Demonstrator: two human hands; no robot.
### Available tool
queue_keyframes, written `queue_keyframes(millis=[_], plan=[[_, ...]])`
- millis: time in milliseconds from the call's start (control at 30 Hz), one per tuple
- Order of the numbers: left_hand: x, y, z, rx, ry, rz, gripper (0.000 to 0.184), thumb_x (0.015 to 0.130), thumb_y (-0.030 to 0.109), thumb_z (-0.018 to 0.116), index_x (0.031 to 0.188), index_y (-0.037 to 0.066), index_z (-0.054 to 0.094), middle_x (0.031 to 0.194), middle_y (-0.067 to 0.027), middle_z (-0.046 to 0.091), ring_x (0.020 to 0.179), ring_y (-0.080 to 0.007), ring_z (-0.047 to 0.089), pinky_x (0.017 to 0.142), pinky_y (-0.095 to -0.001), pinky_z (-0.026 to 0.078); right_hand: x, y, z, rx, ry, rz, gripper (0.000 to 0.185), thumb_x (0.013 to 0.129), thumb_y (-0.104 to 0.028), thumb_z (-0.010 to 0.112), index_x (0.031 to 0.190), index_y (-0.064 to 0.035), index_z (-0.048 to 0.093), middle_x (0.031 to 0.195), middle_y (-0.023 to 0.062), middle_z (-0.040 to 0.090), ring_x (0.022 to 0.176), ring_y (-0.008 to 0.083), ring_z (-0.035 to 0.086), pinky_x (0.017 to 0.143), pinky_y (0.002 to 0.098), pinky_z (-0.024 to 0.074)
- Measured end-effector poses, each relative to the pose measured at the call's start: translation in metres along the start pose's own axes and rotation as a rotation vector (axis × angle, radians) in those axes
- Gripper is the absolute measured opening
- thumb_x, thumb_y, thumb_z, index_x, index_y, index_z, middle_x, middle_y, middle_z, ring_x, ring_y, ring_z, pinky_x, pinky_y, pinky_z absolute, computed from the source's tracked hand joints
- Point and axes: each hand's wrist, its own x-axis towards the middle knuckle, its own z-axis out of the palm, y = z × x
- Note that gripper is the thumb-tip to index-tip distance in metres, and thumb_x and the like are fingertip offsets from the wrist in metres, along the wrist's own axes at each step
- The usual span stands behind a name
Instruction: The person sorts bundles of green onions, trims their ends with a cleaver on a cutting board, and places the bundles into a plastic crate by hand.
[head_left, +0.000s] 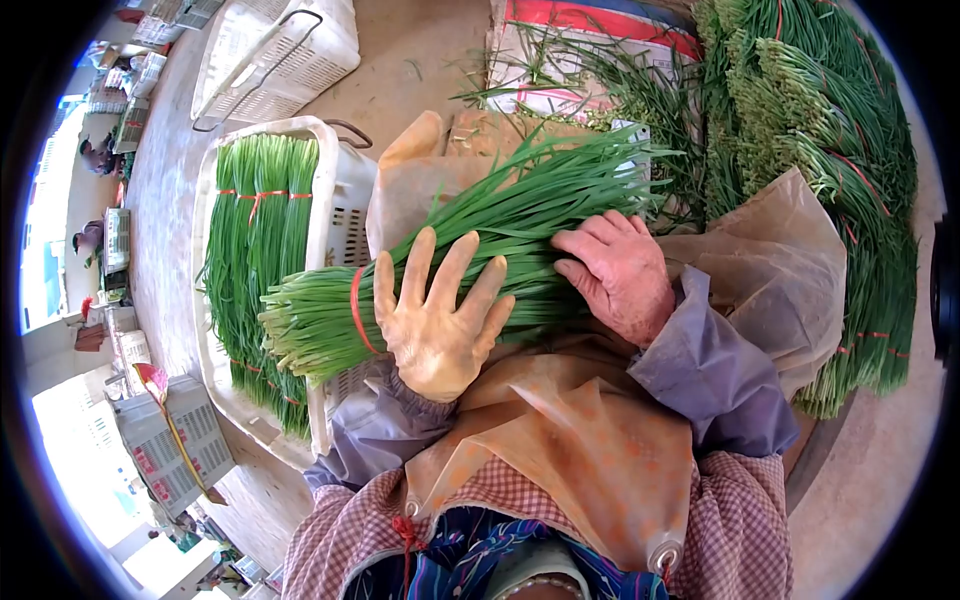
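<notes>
A large bundle of long green leafy stalks (500, 220) lies across my lap, its cut ends to the left and its leaf tips to the upper right. Near the cut ends a red band (358, 310) goes round it. My left hand (435, 315), in a pale yellowish glove, rests on the bundle beside the band with its fingers spread. Bare and with its fingers bent, my right hand (620, 275) lies on the leaves further right; whether it grips any of them is hard to tell.
On the left stands a white crate (325, 220) of banded green bundles, with another white crate (300, 60) behind. Banded bundles (840, 180) are piled at the right. Loose leaves lie on a printed sack (540, 65) ahead. Two people are far left.
</notes>
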Motion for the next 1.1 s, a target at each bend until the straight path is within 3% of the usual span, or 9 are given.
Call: queue_keyframes(millis=[233,333,467,633,733,867,967,1067,1100], plan=[[0.001,0.002,0.001,-0.005,0.015,-0.023,0.039,0.074,0.026,0.079,0.112,0.019,0.071,0.132,-0.0076,0.059,0.127,-0.036,0.049,0.107,-0.0603,0.03,-0.016,0.002,0.005,0.312,0.269,0.087,0.015,0.078,-0.008,0.075,0.087,-0.0058,0.063,0.076,0.0105,0.058,0.07,0.0329,0.057,0.06,0.0371,0.0463],[0.003,0.005,0.001,0.008,0.004,-0.014,0.039,0.073,0.026,0.08,0.111,0.019,0.072,0.132,-0.0077,0.059,0.127,-0.0362,0.049,0.107,-0.0606,0.03,-0.018,0.005,0.007,0.352,0.303,0.147,0.011,0.085,-0.008,0.071,0.089,-0.0026,0.062,0.074,0.01,0.058,0.066,0.0263,0.059,0.058,0.0337,0.047],[0.004,0.006,0.001,0.006,0.001,-0.029,0.037,0.073,0.026,0.08,0.109,0.02,0.072,0.132,-0.0077,0.06,0.127,-0.0365,0.05,0.107,-0.0606,0.031,-0.023,0.021,-0.008,0.629,0.433,0.562,0.007,0.095,-0.005,0.058,0.091,-0.0019,0.062,0.079,0.0011,0.062,0.07,0.0076,0.054,0.061,0.0259,0.0462],[0.003,0.003,0.003,-0.002,0.02,-0.014,0.036,0.072,0.025,0.08,0.108,0.019,0.073,0.131,-0.0076,0.06,0.126,-0.0365,0.05,0.107,-0.0604,0.031,-0.027,0.031,-0.022,0.634,0.597,0.515,0.005,0.093,-0.001,0.061,0.096,-0.0015,0.064,0.085,0.0042,0.064,0.075,0.0089,0.056,0.069,0.0249,0.0478],[0.005,0.005,0.002,0.01,0.01,-0.013,0.037,0.072,0.024,0.08,0.107,0.019,0.073,0.13,-0.0074,0.061,0.126,-0.0364,0.051,0.107,-0.06,0.031,-0.025,0.018,-0.028,0.493,0.441,0.425,0.005,0.091,0.0,0.062,0.096,0.0002,0.064,0.086,0.0067,0.064,0.079,0.0115,0.058,0.073,0.0271,0.0487],[0.005,0.006,-0.002,-0.015,0.005,-0.038,0.036,0.071,0.022,0.08,0.106,0.019,0.073,0.126,-0.0068,0.062,0.125,-0.0358,0.052,0.108,-0.0588,0.03,-0.016,0.003,-0.023,0.214,0.292,-0.03,0.027,0.079,-0.007,0.073,0.104,-0.0043,0.064,0.094,0.0112,0.065,0.087,0.03,0.062,0.075,0.0396,0.0504],[0.002,0.003,-0.001,-0.04,0.016,-0.059,0.035,0.071,0.021,0.08,0.105,0.018,0.073,0.124,-0.0066,0.063,0.124,-0.0353,0.052,0.108,-0.0578,0.029,-0.022,-0.005,-0.008,-0.057,0.03,0.044,0.047,0.076,-0.019,0.074,0.118,-0.0067,0.059,0.087,0.0099,0.062,0.082,0.0314,0.06,0.068,0.041,0.0473],[0.001,0.004,-0.002,-0.036,0.013,-0.056,0.033,0.071,0.021,0.08,0.103,0.017,0.072,0.122,-0.0067,0.064,0.123,-0.0356,0.052,0.108,-0.0577,0.029,-0.047,0.038,0.012,-0.189,-0.379,0.342,0.035,0.077,-0.012,0.068,0.11,-0.0061,0.059,0.077,0.0108,0.059,0.071,0.032,0.058,0.064,0.0418,0.046],[0.0,0.004,-0.003,-0.033,0.016,-0.051,0.033,0.071,0.022,0.079,0.103,0.017,0.072,0.121,-0.0068,0.064,0.123,-0.0358,0.052,0.108,-0.0578,0.029,-0.058,0.052,0.015,-0.216,-0.166,0.291,0.028,0.077,-0.009,0.064,0.105,-0.0063,0.059,0.073,0.0118,0.059,0.067,0.0326,0.059,0.062,0.0439,0.0454]])
